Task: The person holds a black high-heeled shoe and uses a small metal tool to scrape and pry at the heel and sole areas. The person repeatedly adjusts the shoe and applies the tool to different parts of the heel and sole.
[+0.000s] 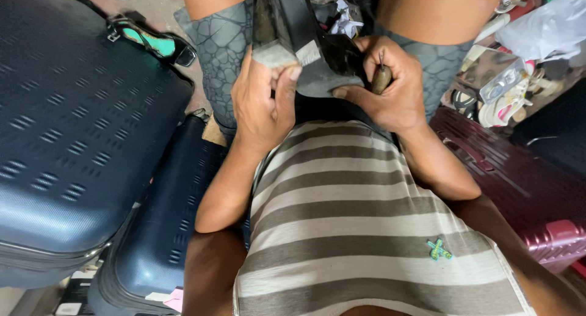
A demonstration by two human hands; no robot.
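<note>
Much of the black shoe (305, 41) is hard to read: its upper part runs out of the frame at twelve o'clock, and both hands cover its lower edge, so only the blocky grey heel face and a worn, matte grey sole patch show clearly between the person's knees. The left hand (264, 102) grips the heel end from about nine o'clock of the shoe, fingers curled tight around it and the thumb pressed flat on the sole. The right hand (390, 84), at three o'clock of the shoe, is closed in a fist around a tool with a rounded brown wooden handle (381, 78); its working tip is hidden against the sole, so its kind cannot be told. A striped grey and cream shirt (354, 230) fills the six o'clock area. A ribbed dark blue hard-shell suitcase (73, 127) lies at nine o'clock, a second blue one just beside it, and a glossy maroon suitcase (519, 194) at four o'clock. A blurred heap of sandals (506, 96) sits at two o'clock.
</note>
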